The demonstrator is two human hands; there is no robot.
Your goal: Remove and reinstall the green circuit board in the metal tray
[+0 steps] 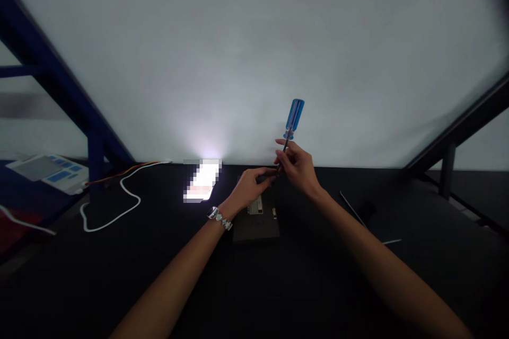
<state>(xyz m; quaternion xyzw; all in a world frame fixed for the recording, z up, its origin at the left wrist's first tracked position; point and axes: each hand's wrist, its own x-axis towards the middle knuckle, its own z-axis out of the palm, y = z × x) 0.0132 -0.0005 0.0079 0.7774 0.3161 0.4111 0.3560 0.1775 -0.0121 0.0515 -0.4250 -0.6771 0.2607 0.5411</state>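
A screwdriver with a translucent blue handle (pixel 294 119) stood tilted slightly above the black tabletop (pixel 318 280), its thin shaft gripped by the closed fingers of the right hand (pixel 298 168). The left hand (pixel 249 186) curled beside the shaft's lower end; whether it gripped anything, I could not tell. Beneath them lay a dark flat rectangular box (pixel 256 230) bearing a pale label (pixel 255 205).

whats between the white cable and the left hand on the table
In the head view, a bright pixelated patch, too blurred to identify, lies between the white cable and the left hand.
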